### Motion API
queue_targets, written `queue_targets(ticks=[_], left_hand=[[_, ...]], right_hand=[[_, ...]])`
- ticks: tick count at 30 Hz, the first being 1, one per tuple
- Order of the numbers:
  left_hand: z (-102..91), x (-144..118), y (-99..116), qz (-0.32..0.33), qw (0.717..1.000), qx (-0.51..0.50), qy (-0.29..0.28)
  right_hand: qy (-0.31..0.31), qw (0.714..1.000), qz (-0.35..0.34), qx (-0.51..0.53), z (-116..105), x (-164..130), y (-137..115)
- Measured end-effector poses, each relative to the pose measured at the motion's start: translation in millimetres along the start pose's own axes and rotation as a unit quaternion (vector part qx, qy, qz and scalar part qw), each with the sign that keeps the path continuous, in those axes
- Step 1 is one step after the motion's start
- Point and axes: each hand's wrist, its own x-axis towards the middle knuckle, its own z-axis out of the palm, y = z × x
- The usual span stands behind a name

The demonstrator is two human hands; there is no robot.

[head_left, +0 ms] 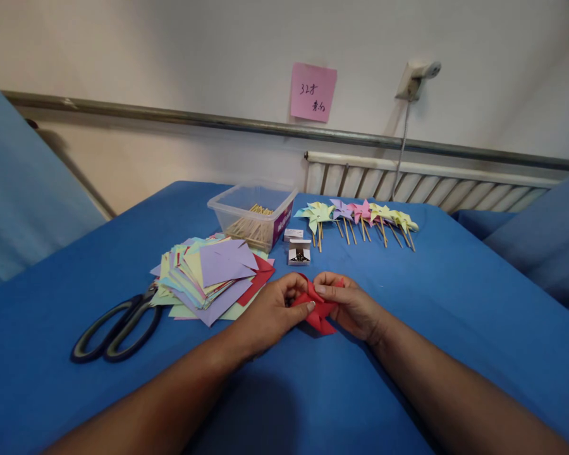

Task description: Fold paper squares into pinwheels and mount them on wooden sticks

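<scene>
Left hand point(275, 309) and right hand point(348, 303) pinch the folded red paper point(318, 311) just above the blue table point(455, 303) | stack of paper squares point(213, 272) beside it | advice: keep corners pressed at the center, grip light, avoid creasing.

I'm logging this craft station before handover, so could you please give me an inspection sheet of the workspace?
Surface: blue cloth, spread flat over the table.
Job's things: red folded paper, held between both hands.
Clutter: stack of coloured paper squares; black-handled scissors left of it; clear tub of wooden sticks; small open box; row of finished paper pinwheels.
Grippers: left hand and right hand both pinch the red paper.
Cables: one grey cable hanging from a wall fitting.
Surroundings: pink note on wall, radiator, metal rail.
</scene>
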Motion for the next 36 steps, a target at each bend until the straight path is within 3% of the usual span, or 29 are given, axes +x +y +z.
queue_targets(ticks=[7, 11, 16, 25, 36], left_hand=[[-1.3, 2.6, -2.9, -0.009, 0.999, -0.028, 0.016], [-5.0, 6.2, -5.8, -0.021, 0.993, -0.069, 0.094], [-10.0, 8.0, -4.2, -0.023, 0.971, -0.134, 0.195], [-12.4, 6.5, -2.1, 0.021, 0.957, -0.16, 0.243], [-1.8, 2.7, 0.2, 0.001, 0.96, -0.183, 0.212]], right_hand=[[0.026, 0.999, -0.009, 0.04, 1.2, 2.2, 0.8], [0.095, 0.991, -0.039, 0.083, -5.9, 8.1, -1.0], [0.141, 0.987, -0.055, 0.061, -6.9, 10.0, 1.4], [0.017, 0.993, -0.009, -0.12, 23.1, -1.5, 22.4], [-0.004, 0.985, -0.001, -0.17, 33.2, -0.6, 26.5]])
